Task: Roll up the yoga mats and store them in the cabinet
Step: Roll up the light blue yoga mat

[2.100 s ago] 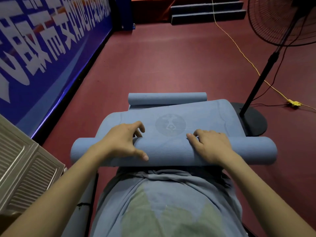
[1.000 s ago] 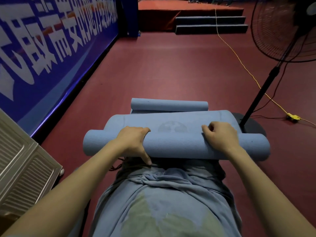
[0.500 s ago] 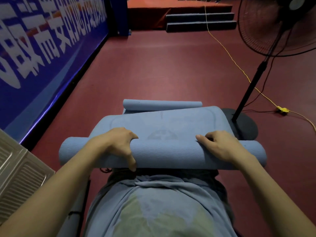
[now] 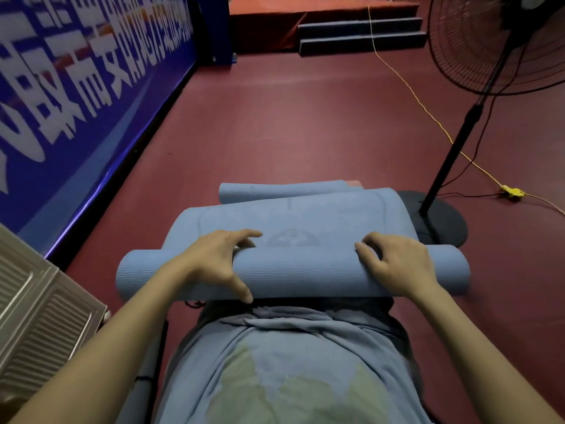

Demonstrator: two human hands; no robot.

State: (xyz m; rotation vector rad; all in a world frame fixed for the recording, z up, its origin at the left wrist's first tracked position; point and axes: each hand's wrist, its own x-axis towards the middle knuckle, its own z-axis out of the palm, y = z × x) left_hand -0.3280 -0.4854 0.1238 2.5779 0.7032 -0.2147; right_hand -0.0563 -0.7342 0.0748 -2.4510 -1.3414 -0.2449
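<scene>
Rolling onward, left hand (image 4: 214, 264) and right hand (image 4: 397, 264) curl over the blue ribbed foam yoga mat roll (image 4: 299, 272) at 6 o'clock, fingers re-reached further forward than a half-second ago, flat remainder toward 12 shrinking, rolling nearly done.

The scene was dim and evenly lit, with colours muted. A soft sheen lay on the red floor (image 4: 299, 130) near the middle, and a thin bright line of glare ran along the lower edge of the blue banner (image 4: 76, 96). The wide lens bowed straight lines at the edges. The banner's lettering was smeared with blur; the fan (image 4: 495, 41) sat dark in the upper right corner.
</scene>
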